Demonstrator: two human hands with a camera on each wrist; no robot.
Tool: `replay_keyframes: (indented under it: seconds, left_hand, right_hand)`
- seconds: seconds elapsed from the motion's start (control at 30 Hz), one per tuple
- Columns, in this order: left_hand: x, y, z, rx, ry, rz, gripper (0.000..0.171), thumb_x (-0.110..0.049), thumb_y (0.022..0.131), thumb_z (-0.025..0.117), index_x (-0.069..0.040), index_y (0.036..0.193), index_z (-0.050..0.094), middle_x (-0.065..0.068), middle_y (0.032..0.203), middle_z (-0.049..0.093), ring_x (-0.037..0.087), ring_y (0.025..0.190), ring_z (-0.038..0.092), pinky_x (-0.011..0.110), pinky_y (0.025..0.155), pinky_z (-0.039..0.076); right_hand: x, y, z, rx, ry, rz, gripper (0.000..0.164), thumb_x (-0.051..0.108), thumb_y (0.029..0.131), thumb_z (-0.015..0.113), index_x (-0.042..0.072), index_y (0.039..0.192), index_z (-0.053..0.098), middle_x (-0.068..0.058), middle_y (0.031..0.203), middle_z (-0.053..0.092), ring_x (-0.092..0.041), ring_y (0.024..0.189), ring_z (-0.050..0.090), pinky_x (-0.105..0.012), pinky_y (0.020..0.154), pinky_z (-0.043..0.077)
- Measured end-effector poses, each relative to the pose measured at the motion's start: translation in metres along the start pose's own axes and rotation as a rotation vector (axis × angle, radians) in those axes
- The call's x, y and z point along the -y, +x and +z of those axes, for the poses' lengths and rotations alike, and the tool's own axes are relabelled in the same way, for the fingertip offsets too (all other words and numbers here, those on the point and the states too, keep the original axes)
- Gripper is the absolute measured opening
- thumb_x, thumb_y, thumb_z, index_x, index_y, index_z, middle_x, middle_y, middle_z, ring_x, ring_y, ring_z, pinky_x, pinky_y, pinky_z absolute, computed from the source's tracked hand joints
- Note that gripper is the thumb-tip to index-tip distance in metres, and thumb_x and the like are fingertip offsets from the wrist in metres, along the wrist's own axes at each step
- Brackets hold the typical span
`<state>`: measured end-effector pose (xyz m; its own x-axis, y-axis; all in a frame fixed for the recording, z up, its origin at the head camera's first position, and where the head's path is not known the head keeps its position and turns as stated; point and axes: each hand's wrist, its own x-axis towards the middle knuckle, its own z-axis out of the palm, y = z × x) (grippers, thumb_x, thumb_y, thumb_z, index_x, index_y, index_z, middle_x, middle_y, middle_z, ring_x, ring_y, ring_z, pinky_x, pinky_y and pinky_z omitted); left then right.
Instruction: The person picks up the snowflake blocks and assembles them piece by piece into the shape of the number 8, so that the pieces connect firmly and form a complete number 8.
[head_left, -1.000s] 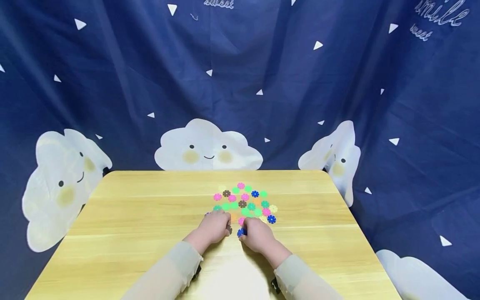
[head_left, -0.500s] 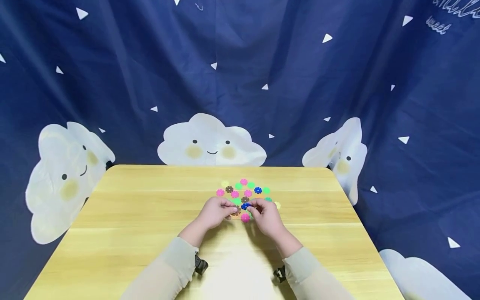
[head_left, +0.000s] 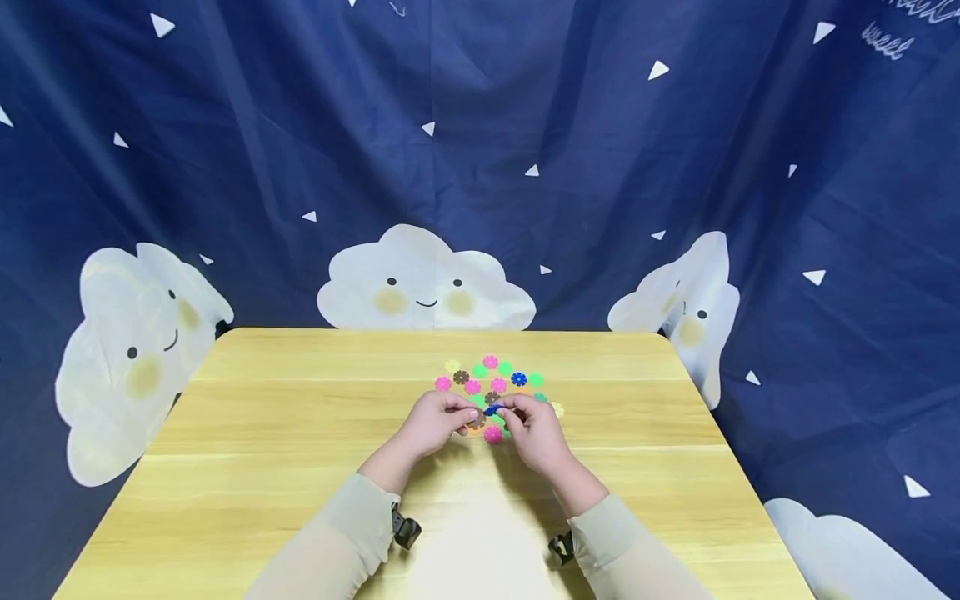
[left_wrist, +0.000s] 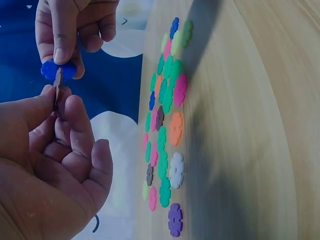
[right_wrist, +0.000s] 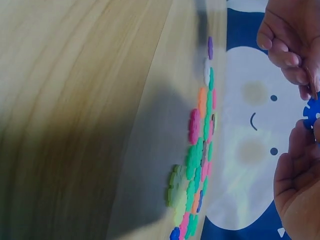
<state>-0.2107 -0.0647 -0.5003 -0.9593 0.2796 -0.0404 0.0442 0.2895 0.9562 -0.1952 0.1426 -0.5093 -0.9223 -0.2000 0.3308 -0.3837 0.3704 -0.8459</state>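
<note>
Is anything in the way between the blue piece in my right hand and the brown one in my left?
Nothing visible stands between them. In the left wrist view, the brown piece overlaps the blue piece; whether they touch, I can't tell. The loose pieces lie on the table, out of the way.

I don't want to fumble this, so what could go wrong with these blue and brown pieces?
The brown piece could slip; your left hand pinches only part of it. The blue piece, in your right hand, sits crosswise to it, so they might join askew. Either, if dropped, could mix with the loose pieces on the table.
</note>
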Motion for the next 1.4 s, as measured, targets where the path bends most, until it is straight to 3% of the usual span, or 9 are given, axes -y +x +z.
replay_keyframes:
  seconds: [0.17, 0.37, 0.53, 0.67, 0.77, 0.87, 1.13, 1.3, 1.4]
  left_hand:
    - [-0.001, 0.002, 0.001, 0.025, -0.064, -0.008, 0.01, -0.001, 0.098, 0.072, 0.007, 0.102, 0.077, 0.011, 0.09, 0.078, 0.02, 0.074, 0.071, 0.044, 0.078, 0.063]
    - [-0.004, 0.002, -0.002, 0.03, -0.217, -0.043, 0.013, 0.003, 0.097, 0.071, 0.014, 0.104, 0.073, 0.013, 0.088, 0.077, 0.011, 0.071, 0.068, 0.03, 0.072, 0.063]
    - [-0.007, 0.003, -0.005, -0.049, -0.053, -0.018, 0.01, -0.003, 0.099, 0.072, 0.005, 0.102, 0.076, 0.005, 0.084, 0.074, 0.013, 0.072, 0.066, 0.041, 0.075, 0.062]
    - [-0.005, 0.004, -0.013, -0.15, 0.084, -0.004, 0.006, -0.006, 0.101, 0.071, -0.003, 0.099, 0.076, 0.002, 0.084, 0.07, 0.016, 0.076, 0.062, 0.035, 0.072, 0.056]
    - [-0.004, 0.003, -0.016, -0.189, 0.106, -0.009, 0.006, -0.006, 0.102, 0.07, -0.005, 0.099, 0.075, 0.002, 0.087, 0.07, 0.017, 0.08, 0.062, 0.033, 0.074, 0.053]
    - [-0.004, 0.002, -0.016, -0.189, 0.114, -0.013, 0.006, -0.006, 0.102, 0.069, -0.005, 0.1, 0.075, 0.002, 0.089, 0.07, 0.017, 0.082, 0.062, 0.034, 0.077, 0.054]
    - [-0.008, -0.001, -0.013, -0.196, 0.149, -0.002, 0.006, -0.007, 0.101, 0.071, -0.009, 0.1, 0.076, 0.007, 0.091, 0.071, 0.017, 0.08, 0.06, 0.035, 0.074, 0.052]
    - [-0.008, -0.001, -0.013, -0.194, 0.149, -0.001, 0.004, -0.007, 0.101, 0.071, -0.008, 0.101, 0.075, 0.003, 0.09, 0.071, 0.017, 0.081, 0.061, 0.036, 0.076, 0.053]
    - [-0.006, -0.001, -0.013, -0.19, 0.153, 0.001, 0.004, -0.007, 0.101, 0.071, -0.006, 0.101, 0.075, 0.001, 0.089, 0.07, 0.017, 0.082, 0.061, 0.035, 0.077, 0.053]
  right_hand:
    - [0.001, 0.0, -0.001, -0.002, -0.065, -0.09, 0.012, -0.007, 0.098, 0.07, 0.001, 0.101, 0.078, -0.014, 0.09, 0.072, -0.008, 0.066, 0.054, -0.023, 0.058, 0.051]
    - [0.01, 0.003, -0.003, -0.017, -0.126, -0.227, 0.011, -0.008, 0.094, 0.073, 0.0, 0.098, 0.078, -0.011, 0.096, 0.077, -0.017, 0.074, 0.066, -0.026, 0.067, 0.06]
    - [0.006, 0.014, -0.006, 0.048, -0.17, -0.059, 0.018, -0.005, 0.094, 0.076, 0.0, 0.11, 0.077, -0.012, 0.102, 0.076, -0.018, 0.079, 0.068, -0.029, 0.071, 0.06]
    - [-0.011, 0.017, 0.0, 0.162, -0.444, 0.065, 0.027, 0.006, 0.094, 0.079, 0.0, 0.121, 0.075, -0.014, 0.111, 0.072, -0.025, 0.092, 0.069, -0.041, 0.084, 0.06]
    - [-0.018, 0.016, 0.009, 0.277, -0.648, 0.062, 0.024, 0.019, 0.095, 0.081, 0.004, 0.114, 0.078, -0.01, 0.107, 0.071, -0.027, 0.096, 0.068, -0.046, 0.089, 0.058]
    - [-0.02, 0.015, 0.016, 0.359, -0.731, 0.08, 0.022, 0.025, 0.095, 0.082, 0.007, 0.106, 0.08, -0.006, 0.098, 0.066, -0.024, 0.089, 0.065, -0.043, 0.084, 0.058]
    - [-0.022, 0.018, 0.023, 0.413, -0.684, 0.199, 0.02, 0.021, 0.088, 0.088, 0.012, 0.086, 0.07, -0.001, 0.088, 0.056, -0.018, 0.079, 0.056, -0.036, 0.074, 0.052]
    - [-0.02, 0.019, 0.016, 0.385, -0.5, 0.241, 0.022, 0.008, 0.089, 0.084, 0.013, 0.083, 0.063, 0.003, 0.081, 0.059, -0.015, 0.072, 0.055, -0.032, 0.066, 0.05]
    - [-0.015, 0.02, 0.008, 0.261, -0.321, 0.245, 0.014, -0.001, 0.092, 0.077, 0.009, 0.089, 0.069, 0.002, 0.082, 0.065, -0.013, 0.073, 0.058, -0.029, 0.067, 0.054]
